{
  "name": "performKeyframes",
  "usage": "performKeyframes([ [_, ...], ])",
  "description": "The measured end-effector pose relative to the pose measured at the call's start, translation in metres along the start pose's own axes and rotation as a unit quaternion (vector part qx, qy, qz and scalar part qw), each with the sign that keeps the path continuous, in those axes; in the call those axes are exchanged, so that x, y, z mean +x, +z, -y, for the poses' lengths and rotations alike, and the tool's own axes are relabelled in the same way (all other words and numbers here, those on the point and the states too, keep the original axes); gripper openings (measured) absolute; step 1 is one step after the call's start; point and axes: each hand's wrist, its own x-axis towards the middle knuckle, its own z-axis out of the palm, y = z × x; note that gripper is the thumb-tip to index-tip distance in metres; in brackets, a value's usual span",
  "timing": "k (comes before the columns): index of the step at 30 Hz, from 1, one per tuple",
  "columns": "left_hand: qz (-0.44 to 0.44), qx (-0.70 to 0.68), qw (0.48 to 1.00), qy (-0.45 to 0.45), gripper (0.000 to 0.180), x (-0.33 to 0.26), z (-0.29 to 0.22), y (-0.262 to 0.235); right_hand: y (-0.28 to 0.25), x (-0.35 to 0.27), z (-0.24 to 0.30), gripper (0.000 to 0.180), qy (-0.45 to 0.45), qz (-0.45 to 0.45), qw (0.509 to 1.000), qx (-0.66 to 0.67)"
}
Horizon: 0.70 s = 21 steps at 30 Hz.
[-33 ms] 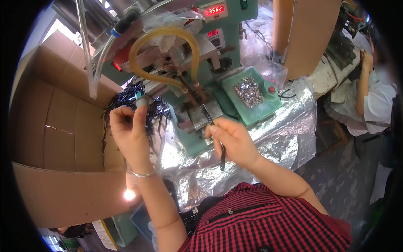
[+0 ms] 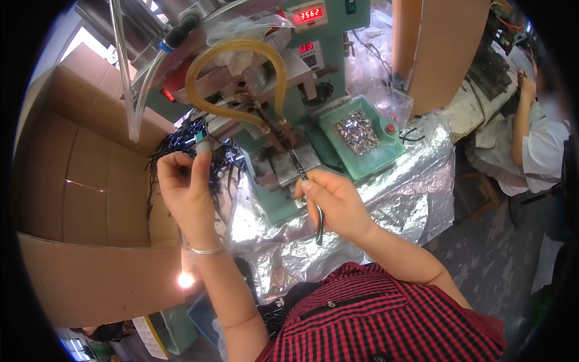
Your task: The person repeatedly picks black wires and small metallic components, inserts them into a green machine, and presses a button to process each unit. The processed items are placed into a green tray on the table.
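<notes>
My left hand [image 2: 187, 187] is raised and pinches a small grey-capped part [image 2: 204, 145] that trails thin black wires. It hovers just in front of a tangled bundle of black wires [image 2: 181, 137]. My right hand [image 2: 335, 202] grips dark slim tweezers [image 2: 318, 222]. Their tip reaches up to the metal fixture [image 2: 288, 161] at the front of a green bench machine [image 2: 271, 199]. A thin bracelet circles my left wrist.
A green tray [image 2: 368, 166] of small shiny metal pieces [image 2: 357, 131] sits right of the fixture. A yellow hose [image 2: 235, 47] loops over the machine. Crinkled silver foil [image 2: 410, 193] covers the bench. An open cardboard box [image 2: 78, 181] stands left. Another person [image 2: 537, 139] works far right.
</notes>
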Motion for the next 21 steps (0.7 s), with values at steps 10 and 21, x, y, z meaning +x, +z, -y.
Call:
performKeyframes([
  [10, 0.005, -0.030, 0.998, -0.053, 0.024, 0.0007, -0.0066, -0.0004, -0.0006, 0.0023, 0.0000, 0.026, -0.047, -0.004, 0.999, -0.025],
  [21, 0.008, 0.003, 0.999, -0.036, 0.023, 0.0002, -0.0060, -0.0005, 0.0028, -0.0020, -0.0045, 0.026, -0.049, -0.025, 0.998, -0.030],
])
